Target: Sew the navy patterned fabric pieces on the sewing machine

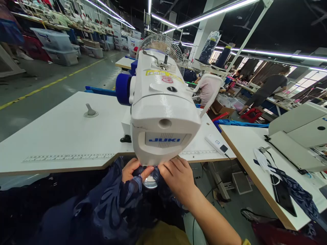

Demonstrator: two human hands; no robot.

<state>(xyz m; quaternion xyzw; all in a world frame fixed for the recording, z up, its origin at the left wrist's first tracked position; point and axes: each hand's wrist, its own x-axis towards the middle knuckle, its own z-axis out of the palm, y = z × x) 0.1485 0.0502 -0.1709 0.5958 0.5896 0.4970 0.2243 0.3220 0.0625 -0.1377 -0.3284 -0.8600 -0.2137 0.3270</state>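
Observation:
A white JUKI sewing machine (166, 112) stands right in front of me, its head hiding the needle area. Sheer navy patterned fabric (109, 200) drapes over my lap and rises to the machine's end. My left hand (135, 170) pinches the fabric between thumb and fingers, just below the machine head. On the other side, my right hand (177, 173) is closed on the same fabric, its fingertips partly hidden under the head. A shiny round metal part (150, 182) shows between the two hands.
The white sewing table (63, 129) carries a printed ruler strip (68, 158) and a white control box (216, 144). To the right, another table (245, 143) holds a second machine (301, 136), a dark phone-like slab (282, 195) and navy fabric (298, 192). A fan (160, 42) stands behind.

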